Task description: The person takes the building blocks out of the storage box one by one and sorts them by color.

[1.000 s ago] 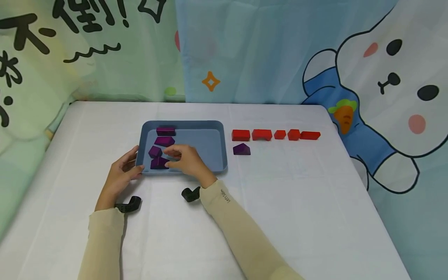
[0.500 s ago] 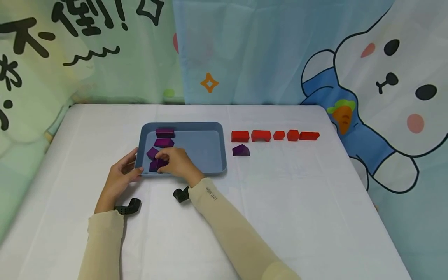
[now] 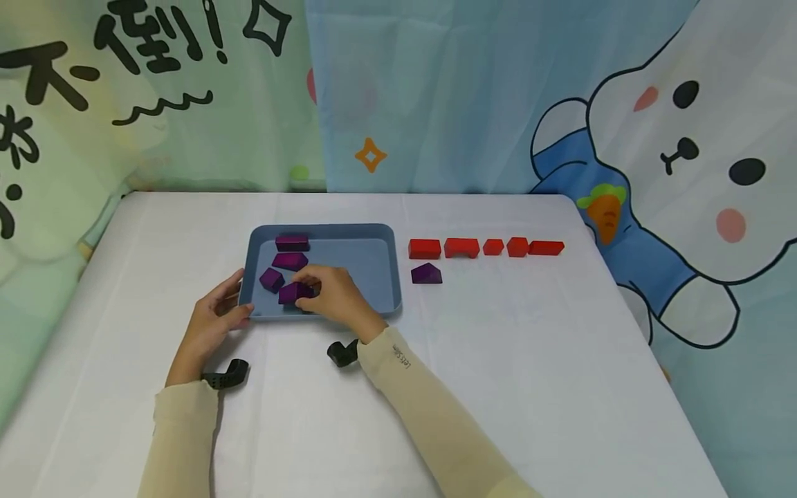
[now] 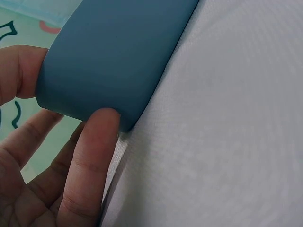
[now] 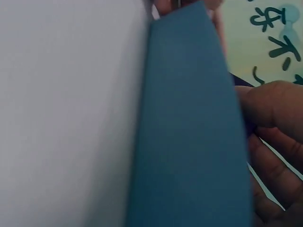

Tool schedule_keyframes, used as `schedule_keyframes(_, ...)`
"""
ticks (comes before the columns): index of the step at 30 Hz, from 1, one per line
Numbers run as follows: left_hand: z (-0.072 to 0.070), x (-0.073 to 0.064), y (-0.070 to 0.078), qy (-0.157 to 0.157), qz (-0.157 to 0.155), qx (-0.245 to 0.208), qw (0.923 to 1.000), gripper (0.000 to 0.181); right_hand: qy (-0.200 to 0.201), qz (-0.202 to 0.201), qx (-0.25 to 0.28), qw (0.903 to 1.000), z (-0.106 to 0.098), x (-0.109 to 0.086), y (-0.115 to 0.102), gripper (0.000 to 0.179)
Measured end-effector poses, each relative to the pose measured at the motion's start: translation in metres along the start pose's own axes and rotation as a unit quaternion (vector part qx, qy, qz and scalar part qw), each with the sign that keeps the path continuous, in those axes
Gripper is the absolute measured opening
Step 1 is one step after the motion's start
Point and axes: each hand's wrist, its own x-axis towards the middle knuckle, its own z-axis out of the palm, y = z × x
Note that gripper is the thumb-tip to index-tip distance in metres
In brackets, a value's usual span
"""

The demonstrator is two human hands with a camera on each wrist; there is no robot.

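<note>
A blue-grey tray (image 3: pixel 367 270) lies on the white table. My left hand (image 3: pixel 214 318) holds its near left corner; in the left wrist view the thumb (image 4: pixel 92 161) is against one wall and a bent finger against the adjoining side. Inside the tray, near its front wall, my right hand (image 3: pixel 338 296) pinches a purple block (image 3: pixel 290 294) between thumb and fingers. The right wrist view shows the tray's outer wall (image 5: pixel 189 123) hiding most of that block. Left of and behind it lie a purple five-sided block (image 3: pixel 271 279), a slanted purple block (image 3: pixel 290 261) and a long purple block (image 3: pixel 292 243).
Right of the tray, a row of several red blocks (image 3: pixel 462 247) stretches across the table (image 3: pixel 529 360). One more purple block (image 3: pixel 426 274) with a peaked top sits in front of the row's left end. A printed curtain (image 3: pixel 436 97) hangs behind.
My right hand has reached left to the front purple block, taken hold of it and shifted it slightly right, away from the five-sided block. My left hand stays at the tray corner.
</note>
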Motion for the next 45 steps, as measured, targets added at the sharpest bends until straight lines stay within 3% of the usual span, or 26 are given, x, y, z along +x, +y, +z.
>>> schedule_keyframes(9, -0.001, -0.001, -0.003, -0.001, -0.002, 0.006, 1.0000, 0.077, 0.008, -0.016, -0.012, 0.9998, -0.048, -0.027, 0.013, 0.037)
schedule_keyframes(18, 0.001, 0.000, -0.003, -0.001, 0.002, 0.010, 0.9999, 0.077, 0.058, -0.034, -0.034, 0.9972, -0.104, -0.062, 0.037, 0.040)
schedule_keyframes(29, 0.002, -0.002, -0.002, 0.002, -0.007, 0.018, 0.9998, 0.076, 0.112, 0.043, -0.048, 0.9917, -0.156, -0.088, 0.077, 0.041)
schedule_keyframes(38, 0.002, -0.003, -0.003, 0.003, -0.004, 0.014, 0.9999, 0.076, 0.113, 0.073, -0.068, 0.9885, -0.184, -0.102, 0.104, 0.041)
schedule_keyframes(45, 0.002, -0.003, -0.002, 0.001, -0.007, 0.016, 0.9998, 0.076, 0.102, 0.124, -0.076, 0.9842, -0.194, -0.110, 0.122, 0.041)
